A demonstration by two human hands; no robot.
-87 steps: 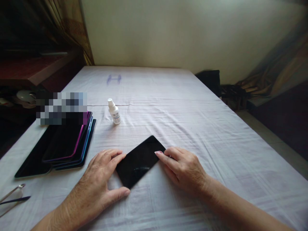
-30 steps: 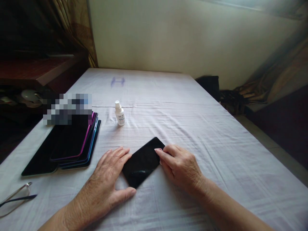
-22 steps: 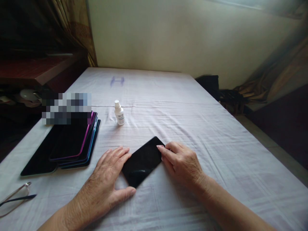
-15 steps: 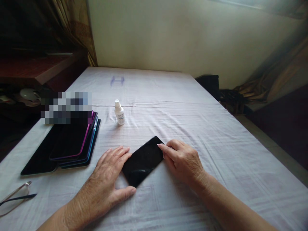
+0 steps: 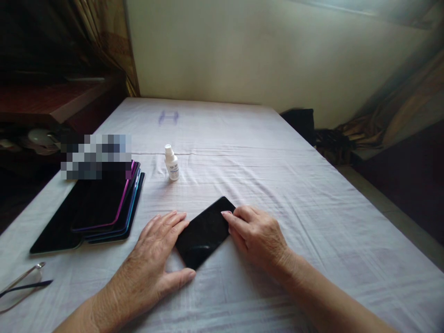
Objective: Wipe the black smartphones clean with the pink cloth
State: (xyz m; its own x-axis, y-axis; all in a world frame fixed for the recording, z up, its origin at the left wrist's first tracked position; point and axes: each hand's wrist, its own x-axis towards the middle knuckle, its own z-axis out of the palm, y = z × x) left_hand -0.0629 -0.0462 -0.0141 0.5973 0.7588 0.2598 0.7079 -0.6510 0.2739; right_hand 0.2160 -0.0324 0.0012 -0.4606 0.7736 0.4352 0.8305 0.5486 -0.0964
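Note:
A dark smartphone point(image 5: 203, 236) lies slantwise on the cloth, screen up, with a light reflection near its close end. My left hand point(image 5: 157, 247) rests flat beside that end, thumb and index finger bracing its edges between them. Over the far right part of the screen, my right hand point(image 5: 258, 236) is closed, its fingers bunched in a pinch and the fingertips touching the glass. Something pale shows at those fingertips; whether it is a nail or a small piece held there, I cannot make out.
A small white bottle point(image 5: 171, 164) stands upright beyond the phone. Several phones or tablets point(image 5: 104, 203) are stacked at the left, under a pixelated patch. Eyeglasses point(image 5: 24, 286) lie at the near left on the pale tablecloth point(image 5: 243, 148). A wooden desk point(image 5: 52, 101) adjoins the left.
My right hand has slid slightly left and down across the screen. The left hand and the phone stay practically where they were.

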